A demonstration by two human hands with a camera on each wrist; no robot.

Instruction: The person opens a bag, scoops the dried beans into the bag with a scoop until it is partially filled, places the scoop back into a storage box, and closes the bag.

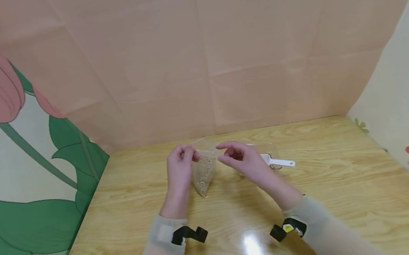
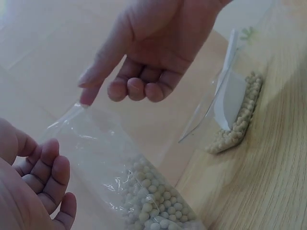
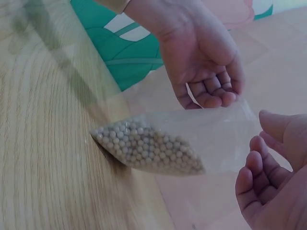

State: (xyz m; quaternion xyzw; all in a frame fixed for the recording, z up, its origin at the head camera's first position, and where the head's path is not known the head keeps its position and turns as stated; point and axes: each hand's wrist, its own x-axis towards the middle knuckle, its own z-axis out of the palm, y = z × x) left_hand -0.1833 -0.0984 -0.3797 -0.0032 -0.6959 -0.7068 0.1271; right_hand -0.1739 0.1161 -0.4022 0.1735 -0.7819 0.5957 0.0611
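Observation:
A clear plastic bag [image 1: 204, 170], partly filled with small pale beige beads [image 3: 148, 148], hangs with one bottom corner low over the table. My left hand [image 1: 180, 166] pinches the bag's top edge on the left between thumb and fingers. At the opposite top corner is my right hand [image 1: 244, 158], its thumb and index fingertip closing on the film in the left wrist view. The other fingers of that hand are curled. The upper part of the bag [image 2: 91, 143] holds no beads and looks flattened.
Behind my right hand stands a clear container [image 1: 274, 147] of similar beads [image 2: 252, 103]. A white scoop [image 1: 282, 162] lies in it, its handle jutting out to the right. The wood-grain table [image 1: 135, 216] meets a pink backdrop [image 1: 141, 88] behind.

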